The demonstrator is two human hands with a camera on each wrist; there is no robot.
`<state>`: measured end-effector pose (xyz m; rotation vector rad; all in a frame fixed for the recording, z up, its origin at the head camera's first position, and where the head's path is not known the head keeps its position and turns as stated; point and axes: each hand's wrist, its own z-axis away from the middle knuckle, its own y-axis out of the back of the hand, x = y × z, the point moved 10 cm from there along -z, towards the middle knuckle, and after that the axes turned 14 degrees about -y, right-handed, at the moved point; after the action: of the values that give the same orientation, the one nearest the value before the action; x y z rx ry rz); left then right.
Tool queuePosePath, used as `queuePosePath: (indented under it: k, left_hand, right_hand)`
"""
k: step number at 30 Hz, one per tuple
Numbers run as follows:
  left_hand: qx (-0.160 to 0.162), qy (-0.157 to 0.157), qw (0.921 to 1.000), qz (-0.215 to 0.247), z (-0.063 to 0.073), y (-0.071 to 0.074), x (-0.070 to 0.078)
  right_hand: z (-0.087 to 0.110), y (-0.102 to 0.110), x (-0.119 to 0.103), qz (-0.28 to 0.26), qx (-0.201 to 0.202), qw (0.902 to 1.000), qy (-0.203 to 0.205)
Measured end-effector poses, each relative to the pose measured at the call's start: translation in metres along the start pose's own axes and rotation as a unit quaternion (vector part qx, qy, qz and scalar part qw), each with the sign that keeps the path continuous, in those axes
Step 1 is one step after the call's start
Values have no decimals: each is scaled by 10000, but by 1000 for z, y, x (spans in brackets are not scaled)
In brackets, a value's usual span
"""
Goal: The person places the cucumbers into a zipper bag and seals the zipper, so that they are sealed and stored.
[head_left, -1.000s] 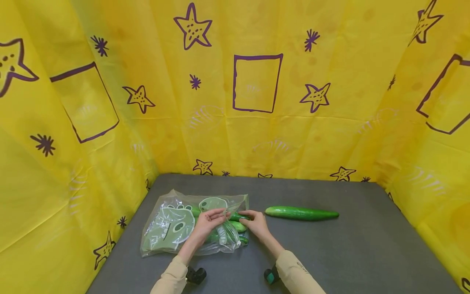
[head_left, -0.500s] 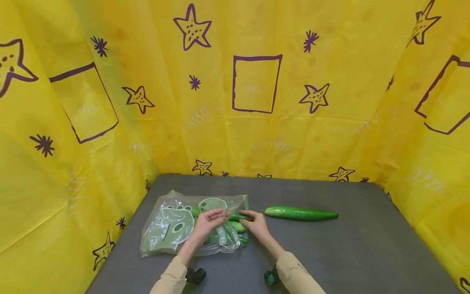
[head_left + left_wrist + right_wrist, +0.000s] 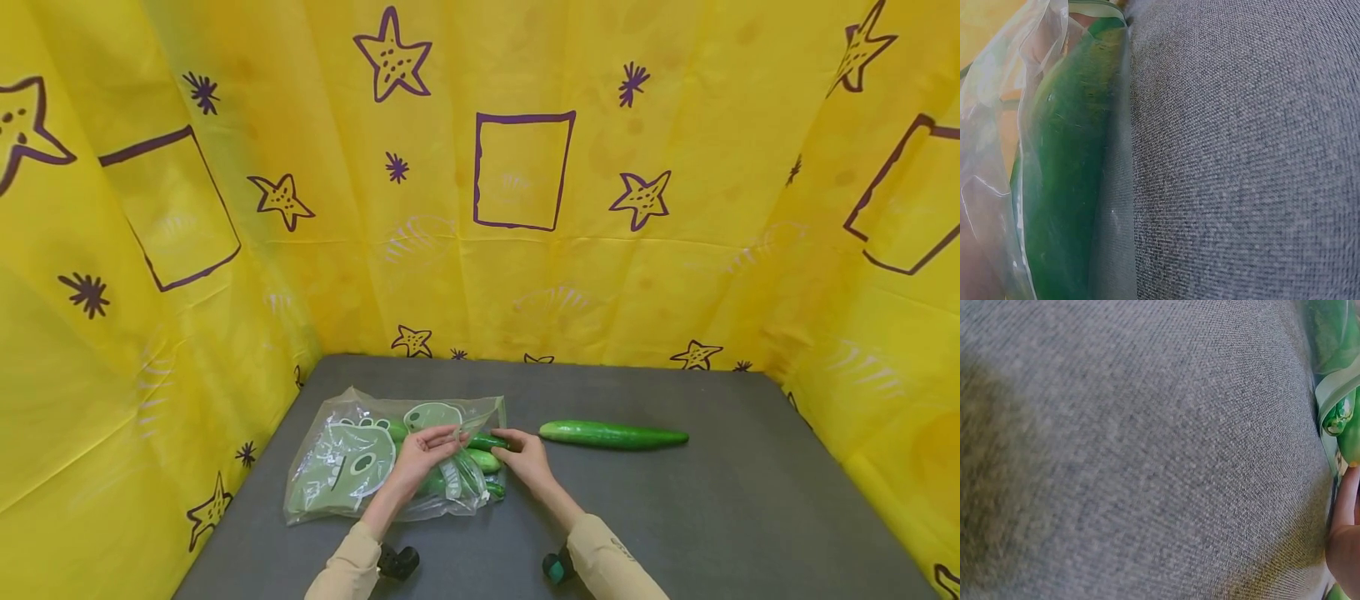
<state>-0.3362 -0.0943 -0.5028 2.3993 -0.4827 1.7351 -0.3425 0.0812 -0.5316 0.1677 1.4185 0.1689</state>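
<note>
A clear plastic zip bag (image 3: 315, 467) printed with green cartoon dinosaurs lies on its side on the table, its mouth toward the right. Several cucumbers are inside, their ends showing at the mouth. My left hand (image 3: 426, 454) pinches the upper film of the bag near the opening and keeps it lifted. At the mouth, my right hand (image 3: 527, 460) grips the end of a dark green cucumber (image 3: 487, 442), most of which is under the film. Another cucumber (image 3: 613, 435) lies loose to the right. In the left wrist view, a cucumber (image 3: 1069, 162) shows through the film.
The grey table (image 3: 675, 517) is enclosed by yellow cloth walls (image 3: 525, 292) with purple star drawings. Black wrist devices (image 3: 399, 562) sit beneath both forearms. In the right wrist view, the bag's pale green edge (image 3: 1327, 400) stands at the right border.
</note>
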Motion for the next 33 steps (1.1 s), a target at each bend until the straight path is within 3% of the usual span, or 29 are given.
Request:
queuePosePath:
  k: [21,33]
  left_hand:
    - [98,88,9999,86,0,1,-3]
    - [90,-24,9999,47,-1,3,-2]
  right_hand:
    - [2,13,9,-378,-54,9992,-134]
    - [6,23,14,-388,-135,9989,-239]
